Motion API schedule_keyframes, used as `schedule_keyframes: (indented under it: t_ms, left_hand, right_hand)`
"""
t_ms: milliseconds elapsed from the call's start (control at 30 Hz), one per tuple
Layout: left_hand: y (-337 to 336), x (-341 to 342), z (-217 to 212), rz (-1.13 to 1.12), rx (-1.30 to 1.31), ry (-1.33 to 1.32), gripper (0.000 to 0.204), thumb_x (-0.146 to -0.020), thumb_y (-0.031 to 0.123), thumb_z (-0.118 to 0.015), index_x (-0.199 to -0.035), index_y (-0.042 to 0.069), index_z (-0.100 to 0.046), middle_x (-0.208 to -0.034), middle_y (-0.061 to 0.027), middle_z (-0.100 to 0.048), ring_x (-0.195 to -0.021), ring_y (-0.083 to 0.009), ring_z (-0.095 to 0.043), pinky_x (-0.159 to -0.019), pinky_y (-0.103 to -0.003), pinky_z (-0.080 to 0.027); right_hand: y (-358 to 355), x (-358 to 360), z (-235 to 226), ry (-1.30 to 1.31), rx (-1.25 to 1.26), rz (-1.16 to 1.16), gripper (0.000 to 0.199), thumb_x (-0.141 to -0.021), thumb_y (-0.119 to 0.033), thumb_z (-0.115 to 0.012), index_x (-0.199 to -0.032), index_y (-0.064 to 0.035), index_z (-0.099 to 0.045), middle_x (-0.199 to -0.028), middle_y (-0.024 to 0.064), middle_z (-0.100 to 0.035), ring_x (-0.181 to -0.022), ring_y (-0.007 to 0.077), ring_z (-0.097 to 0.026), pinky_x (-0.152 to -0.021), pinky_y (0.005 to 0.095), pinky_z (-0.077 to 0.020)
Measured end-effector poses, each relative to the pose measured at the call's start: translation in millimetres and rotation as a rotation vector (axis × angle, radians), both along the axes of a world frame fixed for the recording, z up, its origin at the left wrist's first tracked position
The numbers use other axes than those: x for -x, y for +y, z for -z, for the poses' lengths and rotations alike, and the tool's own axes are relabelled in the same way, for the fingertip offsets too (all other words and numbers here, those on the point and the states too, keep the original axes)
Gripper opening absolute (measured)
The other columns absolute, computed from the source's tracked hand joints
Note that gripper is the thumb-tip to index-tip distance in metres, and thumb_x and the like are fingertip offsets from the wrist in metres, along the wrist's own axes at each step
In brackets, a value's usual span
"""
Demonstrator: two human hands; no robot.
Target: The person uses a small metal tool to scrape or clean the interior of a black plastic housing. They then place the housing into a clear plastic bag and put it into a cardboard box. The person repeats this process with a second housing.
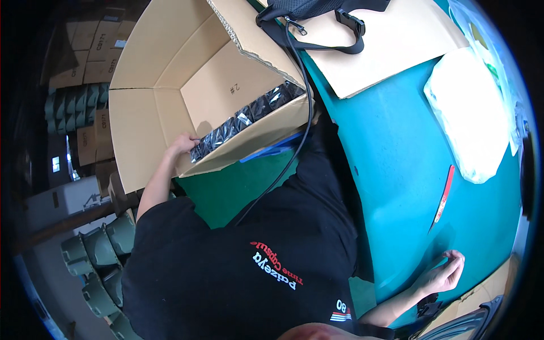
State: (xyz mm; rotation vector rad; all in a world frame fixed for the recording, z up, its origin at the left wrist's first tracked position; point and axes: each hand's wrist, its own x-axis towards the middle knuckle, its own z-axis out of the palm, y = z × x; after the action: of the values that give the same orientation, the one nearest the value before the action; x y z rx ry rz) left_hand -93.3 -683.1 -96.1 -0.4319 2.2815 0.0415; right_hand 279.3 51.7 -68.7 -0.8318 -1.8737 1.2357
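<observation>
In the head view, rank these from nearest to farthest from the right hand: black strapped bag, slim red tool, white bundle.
1. Slim red tool: lying on the teal table, just above the right hand in the picture.
2. White bundle: farther up, toward the table's right side.
3. Black strapped bag: at the top edge, left of the bundle.
</observation>
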Motion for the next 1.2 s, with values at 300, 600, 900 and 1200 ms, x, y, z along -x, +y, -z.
schedule_keyframes:
  t_ms: [300, 600, 900, 1200]
  left_hand:
    - [-17, -7, 0, -0.403, -0.312, 0.055, 0.025, -0.101, 0.015, -0.061, -0.119, 0.002, -0.072, -0.103, -0.0050, -0.071, -0.083, -0.0103, -0.064, -0.074, -0.026, -0.058]
    - [-16, -14, 26, -0.447, -0.324, 0.143, 0.021, -0.100, 0.012, -0.059, -0.113, 0.004, -0.073, -0.100, -0.0039, -0.070, -0.086, -0.0112, -0.065, -0.075, -0.024, -0.059]
    - [96, 13, -54, 0.391, -0.209, 0.952, 0.022, -0.098, 0.009, -0.057, -0.108, -0.005, -0.070, -0.086, -0.0171, -0.072, -0.074, -0.0182, -0.064, -0.070, -0.034, -0.053]
    - [428, -61, -161, 1.400, -1.344, 0.800, 0.010, -0.089, -0.001, -0.062, -0.094, -0.005, -0.069, -0.068, -0.0112, -0.060, -0.058, -0.0199, -0.055, -0.054, -0.031, -0.042]
  right_hand:
    - [0, -1, 3, 0.011, 0.053, -0.011, 0.027, -0.106, -0.009, -0.048, -0.090, 0.0078, -0.060, -0.089, 0.0100, -0.059, -0.078, 0.0163, -0.052, -0.071, 0.0293, -0.0426]
    - [-10, 9, -4, -0.049, 0.009, 0.039, 0.022, -0.101, -0.002, -0.049, -0.086, 0.0075, -0.061, -0.085, 0.0113, -0.061, -0.076, 0.0167, -0.054, -0.067, 0.0278, -0.0433]
    - [2, 15, -49, -0.044, -0.608, -0.081, 0.007, -0.080, 0.005, -0.067, -0.086, 0.0042, -0.071, -0.076, 0.0126, -0.068, -0.067, 0.0269, -0.065, -0.062, 0.0353, -0.0533]
    - [24, -69, -112, -0.136, -0.778, 0.231, 0.033, -0.080, -0.021, -0.080, -0.096, 0.0054, -0.070, -0.085, 0.0154, -0.069, -0.077, 0.0309, -0.065, -0.070, 0.0386, -0.0532]
